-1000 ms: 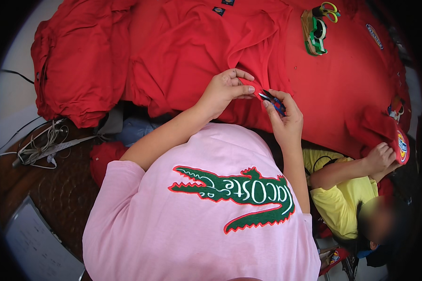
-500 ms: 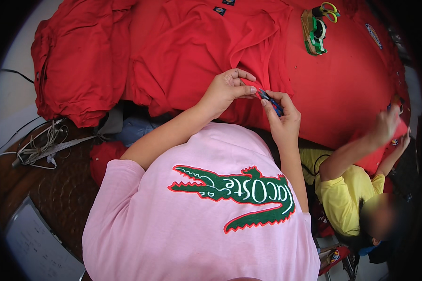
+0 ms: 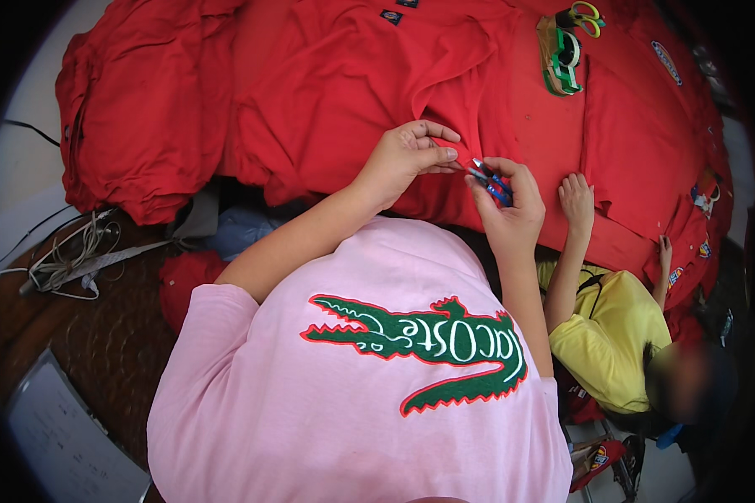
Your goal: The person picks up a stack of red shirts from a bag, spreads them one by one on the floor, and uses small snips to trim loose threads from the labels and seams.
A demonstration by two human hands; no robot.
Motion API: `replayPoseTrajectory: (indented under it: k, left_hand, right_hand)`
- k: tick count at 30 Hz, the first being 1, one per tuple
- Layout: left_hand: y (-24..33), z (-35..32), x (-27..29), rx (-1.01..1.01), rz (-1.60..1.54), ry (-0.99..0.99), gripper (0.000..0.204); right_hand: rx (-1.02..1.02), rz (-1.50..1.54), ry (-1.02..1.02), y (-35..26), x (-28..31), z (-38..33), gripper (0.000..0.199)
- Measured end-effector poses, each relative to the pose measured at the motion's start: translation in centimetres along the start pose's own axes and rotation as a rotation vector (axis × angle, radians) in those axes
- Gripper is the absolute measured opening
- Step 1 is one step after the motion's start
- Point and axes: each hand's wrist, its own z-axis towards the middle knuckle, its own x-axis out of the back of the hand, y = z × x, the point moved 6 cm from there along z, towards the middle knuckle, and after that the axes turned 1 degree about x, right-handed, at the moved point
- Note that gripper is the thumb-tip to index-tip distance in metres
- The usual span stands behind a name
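A red shirt (image 3: 335,92) lies spread and rumpled in front of me, with part of it drawn up toward my hands. My left hand (image 3: 411,161) is closed in a pinch on an edge of this red fabric. Close on its right, my right hand (image 3: 516,205) grips small thread snips (image 3: 495,188) with blue handles. The snips' blades are apart and point up and left, near the pinched cloth. Whether they touch a thread is too small to tell.
At left a pile of red garments (image 3: 147,109) sits on the table. Far right of centre stand a green tape dispenser (image 3: 559,63) and yellow-handled scissors (image 3: 586,18). A co-worker in a yellow top (image 3: 608,335) rests a hand on another red shirt (image 3: 637,142). Cables (image 3: 71,251) lie lower left.
The snips' blades have spread apart in my right hand, while my left hand keeps its pinch. The co-worker's raised hands have come down, and a red shirt now lies flat beside them.
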Motion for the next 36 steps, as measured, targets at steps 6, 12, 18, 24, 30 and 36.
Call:
replayPoseTrajectory:
  k: [6, 12, 18, 24, 30, 36]
  left_hand:
    - [-0.4, 0.3, -0.1, -0.007, 0.029, 0.023, 0.029]
    - [-0.2, -0.2, -0.1, -0.015, 0.028, 0.047, 0.029]
    - [0.0, -0.1, 0.0, -0.005, 0.002, 0.04, 0.029]
    - [-0.1, 0.0, 0.1, -0.003, -0.009, 0.025, 0.029]
    - [-0.1, 0.0, 0.0, 0.009, -0.004, 0.029, 0.029]
    - [0.0, -0.2, 0.0, 0.02, -0.007, 0.02, 0.028]
  right_hand:
    - [0.135, -0.132, -0.051, -0.1, -1.7, 0.6, 0.02]
    - [-0.388, 1.493, -0.389, 2.4, 0.1, 0.8, 0.024]
    - [-0.136, 0.192, -0.153, 2.5, 1.0, 0.7, 0.028]
    - [-0.089, 0.017, -0.167, 1.7, 0.3, 0.3, 0.023]
    - [0.03, -0.095, -0.157, 0.2, 0.1, 1.1, 0.019]
    - [-0.044, 0.058, -0.071, 1.8, 0.0, 0.7, 0.016]
